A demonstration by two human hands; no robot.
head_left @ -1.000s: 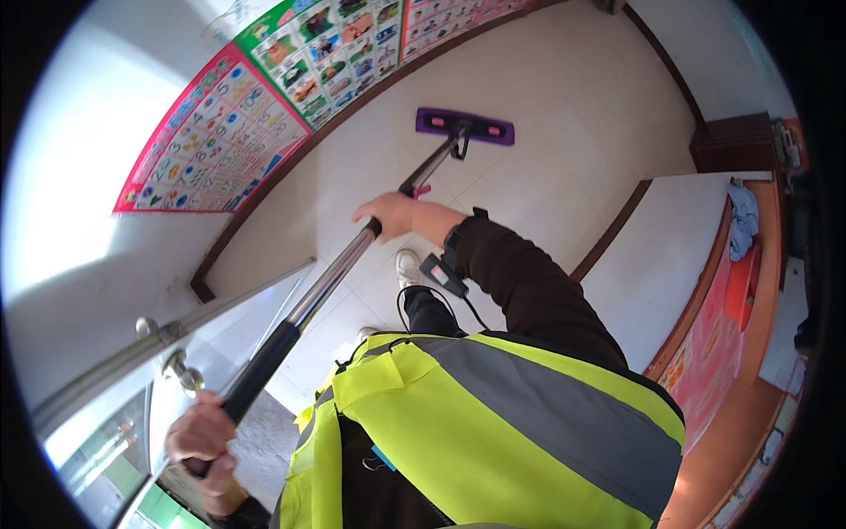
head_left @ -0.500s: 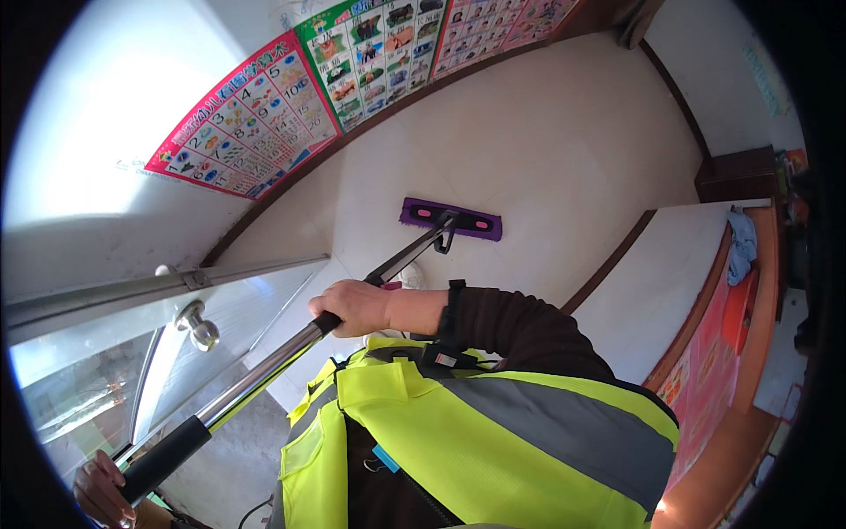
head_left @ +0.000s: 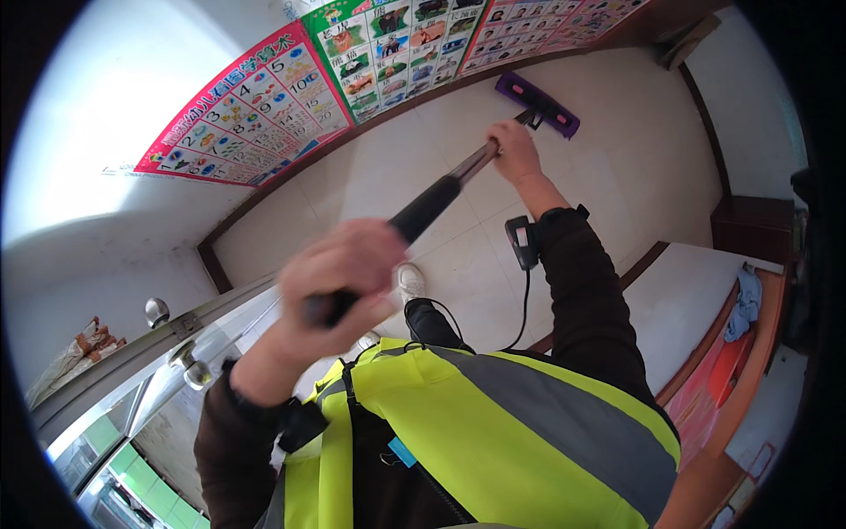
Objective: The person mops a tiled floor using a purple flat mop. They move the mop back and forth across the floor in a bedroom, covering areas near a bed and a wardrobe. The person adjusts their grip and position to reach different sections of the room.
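A flat mop [head_left: 426, 210] with a black and metal pole reaches away from me to the far right. Its purple head [head_left: 539, 104] rests on the pale floor close to the poster wall, turned at a slant. My left hand [head_left: 345, 278] wraps round the black grip near the pole's top end, slightly blurred. Farther down, my right hand [head_left: 515, 152] is closed on the pole just short of the head. Both arms are stretched forward, and a black device with a cable sits on my right wrist.
Picture posters [head_left: 256, 106] hang low on the left wall. A glass door with round metal knobs [head_left: 189, 366] stands at my left. On the right is a wooden-edged table [head_left: 749, 370] bearing a blue cloth [head_left: 745, 304]. A dark box-like block [head_left: 751, 231] stands in the far right corner.
The mop head has moved farther away and to the right, turning toward the wall. Both hands moved forward; the left rose from the lower left corner. The door now stands at a different angle.
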